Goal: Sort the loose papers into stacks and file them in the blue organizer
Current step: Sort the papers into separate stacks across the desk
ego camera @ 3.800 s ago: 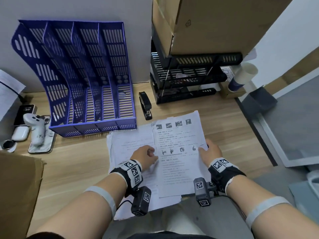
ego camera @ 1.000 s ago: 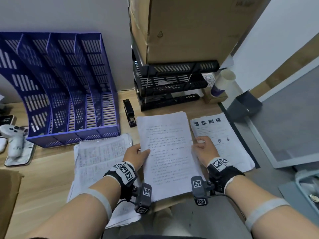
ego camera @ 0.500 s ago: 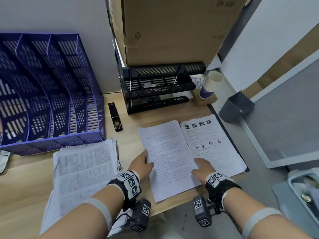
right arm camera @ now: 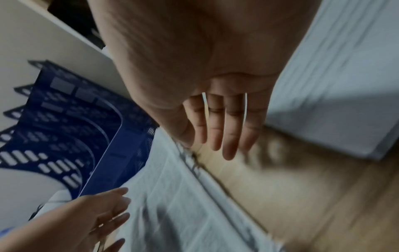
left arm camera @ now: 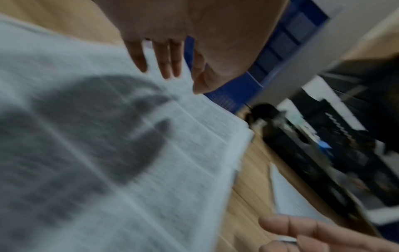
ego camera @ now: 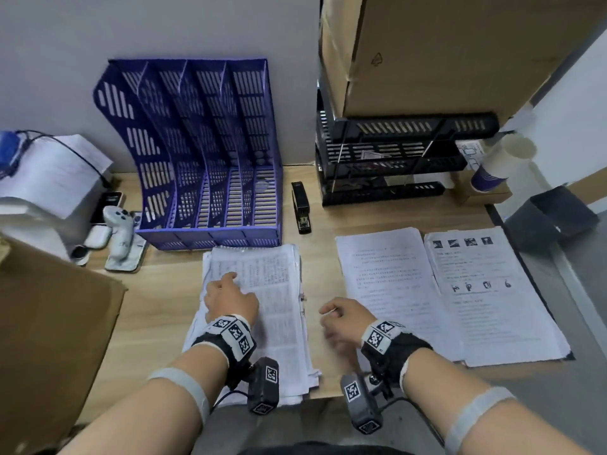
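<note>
Head view: left hand (ego camera: 230,298) rests open on the paper stack (ego camera: 279,290), right hand (ego camera: 341,318) hovers open over the desk (ego camera: 157,307).

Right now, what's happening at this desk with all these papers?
A person is sorting printed sheets into piles on a wooden desk. The left hand rests over the thick pile in front of the blue organizer, whose slots look empty. The right hand hovers over bare desk beside that pile, holding nothing. Two sorted stacks lie to the right: a text page and a page with pictures. Nothing is filed yet.
</note>
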### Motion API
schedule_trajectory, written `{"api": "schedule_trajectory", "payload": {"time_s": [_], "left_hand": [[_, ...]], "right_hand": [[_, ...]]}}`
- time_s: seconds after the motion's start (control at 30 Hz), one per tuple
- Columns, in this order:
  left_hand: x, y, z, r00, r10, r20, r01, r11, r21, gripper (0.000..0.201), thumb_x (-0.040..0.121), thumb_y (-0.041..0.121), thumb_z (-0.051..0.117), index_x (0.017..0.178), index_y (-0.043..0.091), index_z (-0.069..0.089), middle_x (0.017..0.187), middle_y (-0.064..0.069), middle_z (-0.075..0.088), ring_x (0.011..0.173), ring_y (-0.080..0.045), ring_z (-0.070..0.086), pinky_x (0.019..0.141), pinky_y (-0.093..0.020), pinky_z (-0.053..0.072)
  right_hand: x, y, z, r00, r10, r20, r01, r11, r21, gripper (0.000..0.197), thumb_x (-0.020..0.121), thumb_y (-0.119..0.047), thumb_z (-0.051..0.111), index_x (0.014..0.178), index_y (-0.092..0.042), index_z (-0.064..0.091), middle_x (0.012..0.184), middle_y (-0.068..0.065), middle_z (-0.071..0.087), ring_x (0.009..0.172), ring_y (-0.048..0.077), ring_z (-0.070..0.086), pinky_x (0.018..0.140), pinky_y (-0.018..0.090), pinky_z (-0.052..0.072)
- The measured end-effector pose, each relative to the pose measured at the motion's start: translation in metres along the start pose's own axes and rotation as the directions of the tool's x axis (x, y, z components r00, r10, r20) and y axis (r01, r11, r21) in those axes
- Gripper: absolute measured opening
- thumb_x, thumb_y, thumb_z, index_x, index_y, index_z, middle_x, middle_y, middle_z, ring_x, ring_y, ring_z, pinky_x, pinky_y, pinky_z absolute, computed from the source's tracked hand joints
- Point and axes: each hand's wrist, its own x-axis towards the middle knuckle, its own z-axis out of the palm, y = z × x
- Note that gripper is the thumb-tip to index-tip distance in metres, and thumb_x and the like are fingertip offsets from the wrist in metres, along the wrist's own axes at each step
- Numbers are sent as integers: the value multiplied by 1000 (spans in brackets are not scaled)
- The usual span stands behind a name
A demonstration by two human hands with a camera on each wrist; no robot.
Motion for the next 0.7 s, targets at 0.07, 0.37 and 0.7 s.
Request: {"api": "schedule_trajectory", "payload": {"time_s": [0.07,0.37,0.7], "left_hand": [[10,-24,-13,995,-96,20,94,993,76,59,83,16,61,140,10,47,142,-21,44,132,-39,41,110,-45,36],[21,-48,-22,992,-63,111,55,996,71,49,87,17,58,135,6,54,143,-18,40,126,-38,48,108,-39,40],[25,-55,-37,992,52,118,-61,995,79,44,85,17,58,128,15,56,138,-9,43,126,-31,46,104,-41,43]], "right_hand": [[6,-11,24,999,6,50,-4,999,-45,38,68,-27,59,105,-23,64,84,-3,62,82,22,67,80,36,56],[4,-27,59,977,-60,-203,9,969,-245,20,78,-25,69,92,-17,59,73,-8,55,68,11,53,60,23,43],[7,-27,69,941,-91,-327,14,973,-229,15,82,-12,58,75,-19,47,64,-5,50,58,15,48,61,28,47]]}}
